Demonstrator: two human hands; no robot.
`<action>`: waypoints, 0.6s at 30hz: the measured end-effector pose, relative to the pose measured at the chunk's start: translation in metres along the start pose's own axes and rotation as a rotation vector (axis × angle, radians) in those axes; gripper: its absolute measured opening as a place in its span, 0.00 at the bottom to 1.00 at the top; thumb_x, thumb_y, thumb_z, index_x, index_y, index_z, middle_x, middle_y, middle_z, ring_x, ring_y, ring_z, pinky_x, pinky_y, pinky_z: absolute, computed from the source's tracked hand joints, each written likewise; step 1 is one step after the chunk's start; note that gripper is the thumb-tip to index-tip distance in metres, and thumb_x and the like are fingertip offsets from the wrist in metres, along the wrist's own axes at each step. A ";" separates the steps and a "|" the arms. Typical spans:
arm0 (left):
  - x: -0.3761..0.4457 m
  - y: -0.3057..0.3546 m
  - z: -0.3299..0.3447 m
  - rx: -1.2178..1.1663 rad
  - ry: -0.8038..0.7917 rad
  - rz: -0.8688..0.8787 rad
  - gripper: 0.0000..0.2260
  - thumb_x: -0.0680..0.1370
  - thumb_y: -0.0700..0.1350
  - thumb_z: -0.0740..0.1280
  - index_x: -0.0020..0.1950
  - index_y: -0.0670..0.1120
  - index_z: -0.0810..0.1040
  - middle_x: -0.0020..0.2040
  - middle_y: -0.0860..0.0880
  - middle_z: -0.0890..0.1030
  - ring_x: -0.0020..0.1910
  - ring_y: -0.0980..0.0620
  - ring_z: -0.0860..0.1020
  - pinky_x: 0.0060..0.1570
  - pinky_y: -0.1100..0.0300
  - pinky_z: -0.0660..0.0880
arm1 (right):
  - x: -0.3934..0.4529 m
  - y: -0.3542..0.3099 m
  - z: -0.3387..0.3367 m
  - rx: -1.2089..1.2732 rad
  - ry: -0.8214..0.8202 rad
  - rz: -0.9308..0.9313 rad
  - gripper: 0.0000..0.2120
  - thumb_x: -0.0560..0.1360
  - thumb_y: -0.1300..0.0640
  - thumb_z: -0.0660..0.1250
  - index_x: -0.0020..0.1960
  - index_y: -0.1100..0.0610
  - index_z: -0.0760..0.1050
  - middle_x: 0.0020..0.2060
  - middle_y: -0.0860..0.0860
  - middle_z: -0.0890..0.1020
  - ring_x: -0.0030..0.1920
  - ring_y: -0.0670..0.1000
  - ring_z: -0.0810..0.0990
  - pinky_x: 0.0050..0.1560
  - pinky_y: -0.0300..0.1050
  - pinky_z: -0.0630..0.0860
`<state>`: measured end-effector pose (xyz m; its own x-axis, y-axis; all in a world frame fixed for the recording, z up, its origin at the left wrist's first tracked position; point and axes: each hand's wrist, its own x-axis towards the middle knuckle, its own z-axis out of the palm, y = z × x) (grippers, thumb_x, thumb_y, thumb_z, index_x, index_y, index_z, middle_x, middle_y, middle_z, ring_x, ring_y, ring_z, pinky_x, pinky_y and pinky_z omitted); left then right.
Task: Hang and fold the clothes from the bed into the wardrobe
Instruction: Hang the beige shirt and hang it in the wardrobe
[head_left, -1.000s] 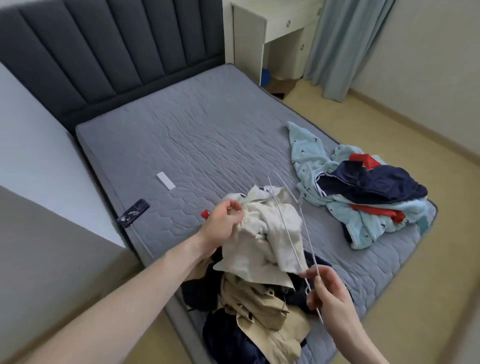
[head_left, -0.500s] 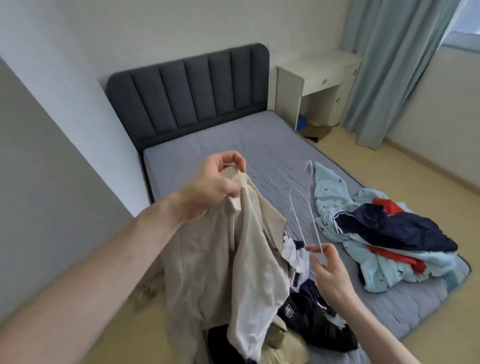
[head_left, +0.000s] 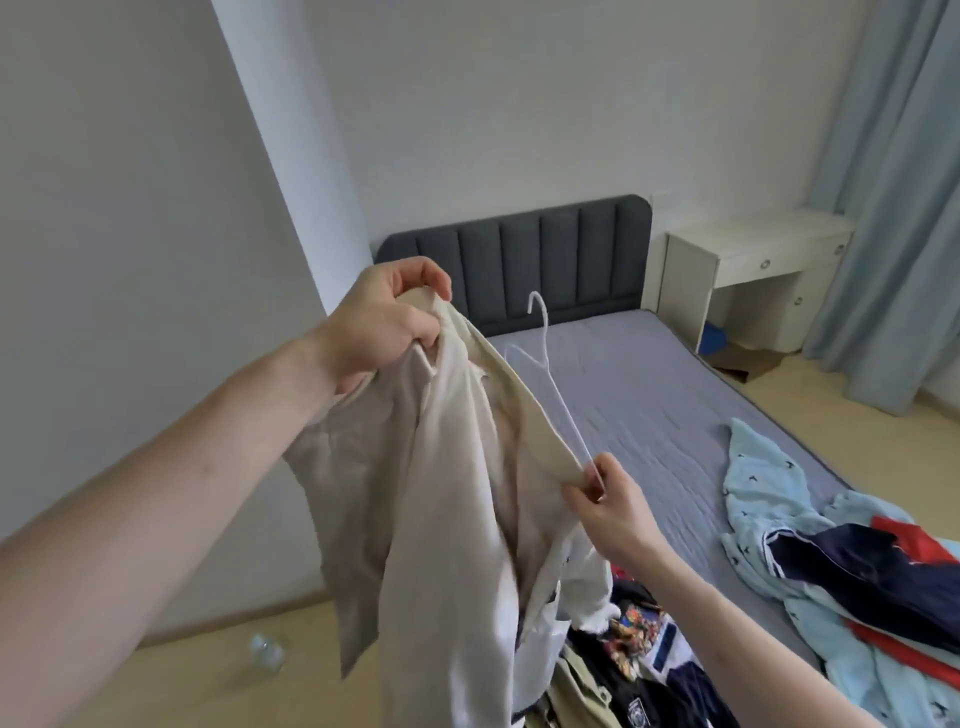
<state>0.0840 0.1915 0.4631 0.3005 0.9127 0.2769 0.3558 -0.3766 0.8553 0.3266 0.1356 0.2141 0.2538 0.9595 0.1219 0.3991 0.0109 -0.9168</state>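
My left hand (head_left: 382, 319) grips the top edge of a cream garment (head_left: 447, 519) and holds it up in front of me, so it hangs down long. My right hand (head_left: 605, 501) pinches the lower end of a thin white wire hanger (head_left: 550, 387) together with the garment's other top corner. The hanger's hook points up toward the headboard. Below my hands, a heap of dark and khaki clothes (head_left: 634, 670) lies on the near corner of the grey bed (head_left: 634, 395). A second pile, light blue, navy and red (head_left: 841, 571), lies at the right.
A dark padded headboard (head_left: 519, 260) stands against the far wall. A white desk with drawers (head_left: 748, 280) sits beside a blue-grey curtain (head_left: 893, 208) at the right. A clear plastic bottle (head_left: 267, 652) lies on the floor at the left, near the grey wall.
My left hand has lifted the cream garment high off the heap. My right hand has risen with the hanger and now also pinches the garment's edge. My view has tilted upward.
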 end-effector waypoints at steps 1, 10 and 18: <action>-0.003 -0.008 -0.018 0.080 0.059 -0.003 0.17 0.63 0.29 0.64 0.40 0.51 0.78 0.33 0.51 0.77 0.30 0.52 0.71 0.29 0.64 0.72 | 0.002 -0.010 -0.005 0.059 0.009 -0.019 0.14 0.75 0.57 0.70 0.40 0.58 0.64 0.31 0.46 0.67 0.30 0.45 0.64 0.34 0.49 0.65; -0.073 -0.094 -0.134 0.817 0.091 -0.080 0.12 0.69 0.38 0.67 0.48 0.53 0.80 0.41 0.51 0.83 0.42 0.45 0.79 0.42 0.54 0.76 | 0.012 -0.156 -0.039 0.298 0.085 -0.233 0.23 0.67 0.48 0.77 0.36 0.46 0.60 0.31 0.43 0.64 0.33 0.47 0.63 0.35 0.48 0.65; -0.156 -0.191 -0.156 0.879 0.154 -0.251 0.08 0.72 0.52 0.63 0.42 0.51 0.80 0.43 0.51 0.77 0.44 0.45 0.79 0.37 0.57 0.70 | -0.024 -0.207 0.007 0.291 0.027 -0.285 0.24 0.66 0.51 0.76 0.35 0.46 0.58 0.31 0.42 0.64 0.31 0.45 0.61 0.31 0.43 0.64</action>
<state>-0.1690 0.1456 0.3246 0.0253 0.9711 0.2374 0.9567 -0.0924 0.2762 0.2315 0.1127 0.3985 0.1937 0.8987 0.3934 0.1916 0.3586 -0.9136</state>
